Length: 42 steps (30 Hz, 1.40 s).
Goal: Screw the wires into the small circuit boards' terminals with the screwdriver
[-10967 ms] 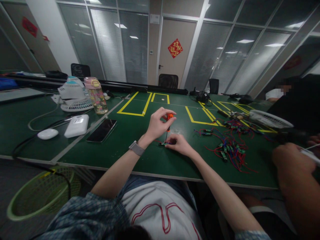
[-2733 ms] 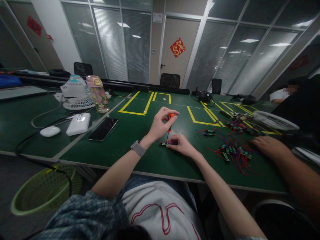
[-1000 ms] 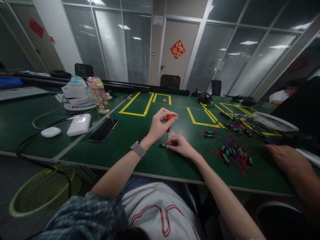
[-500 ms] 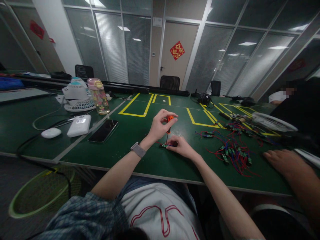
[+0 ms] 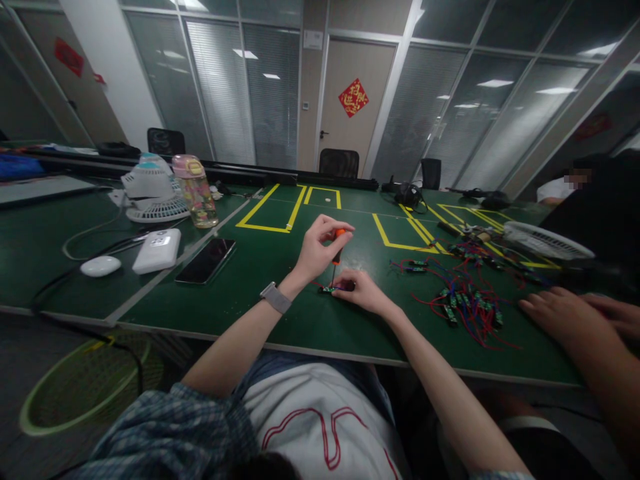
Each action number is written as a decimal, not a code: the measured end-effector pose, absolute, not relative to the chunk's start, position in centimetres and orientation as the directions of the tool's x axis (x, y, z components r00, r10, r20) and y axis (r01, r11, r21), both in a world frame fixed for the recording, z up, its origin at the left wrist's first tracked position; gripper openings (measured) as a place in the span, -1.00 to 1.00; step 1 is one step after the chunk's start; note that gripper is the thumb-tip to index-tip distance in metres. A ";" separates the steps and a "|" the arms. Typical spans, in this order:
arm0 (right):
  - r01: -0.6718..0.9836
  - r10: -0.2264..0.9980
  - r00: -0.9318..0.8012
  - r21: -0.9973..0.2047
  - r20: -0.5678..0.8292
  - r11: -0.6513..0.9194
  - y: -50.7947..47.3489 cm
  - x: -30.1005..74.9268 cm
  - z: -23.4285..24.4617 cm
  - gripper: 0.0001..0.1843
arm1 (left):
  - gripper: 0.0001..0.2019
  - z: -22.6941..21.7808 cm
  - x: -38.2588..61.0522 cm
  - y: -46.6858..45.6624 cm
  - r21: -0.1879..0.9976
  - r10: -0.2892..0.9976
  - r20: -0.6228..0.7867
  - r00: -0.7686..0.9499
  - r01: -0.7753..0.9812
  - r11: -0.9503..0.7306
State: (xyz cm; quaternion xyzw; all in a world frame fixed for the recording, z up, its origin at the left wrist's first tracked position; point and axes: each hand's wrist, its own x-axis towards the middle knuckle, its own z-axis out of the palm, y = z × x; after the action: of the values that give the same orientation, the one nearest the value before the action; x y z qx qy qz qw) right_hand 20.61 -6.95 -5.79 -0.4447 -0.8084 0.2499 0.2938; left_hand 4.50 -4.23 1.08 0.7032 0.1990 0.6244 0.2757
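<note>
My left hand [image 5: 321, 248] is closed around the orange and black handle of a screwdriver [image 5: 339, 248], which stands nearly upright. Its thin shaft points down at a small green circuit board [image 5: 326, 290] lying on the table; whether the tip sits in a screw is too small to see. My right hand [image 5: 361, 291] pinches the board's right end between its fingers, close beside the shaft. A red wire sticks out on the board's left side. To the right lie a pair of similar boards [image 5: 416, 267] and a tangled pile of boards with red and blue wires [image 5: 470, 303].
Another person's hand [image 5: 555, 310] rests right of the pile. A white fan [image 5: 547, 240] lies behind it. On the left are a phone [image 5: 206, 261], a white power bank [image 5: 157, 251], a white case [image 5: 101, 266], a bottle [image 5: 196, 193] and another fan [image 5: 153, 190].
My hands, the screwdriver and the board keep nearly the same place. At the right, the other person's hand has shifted slightly, and a second hand of theirs now shows.
</note>
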 end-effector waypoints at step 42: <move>0.572 0.863 -0.434 -0.662 0.257 0.485 -7.0 20.6 -5.7 -0.88 | -0.77 1.3 4.3 -4.3 0.663 0.638 0.748 0.184 -0.151 -0.733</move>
State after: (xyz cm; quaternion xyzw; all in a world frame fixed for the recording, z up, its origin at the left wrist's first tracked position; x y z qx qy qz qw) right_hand 20.60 -6.99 -5.73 -0.4432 -0.8097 0.2475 0.2943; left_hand 4.27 -4.30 1.28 0.6992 0.1739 0.6146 0.3210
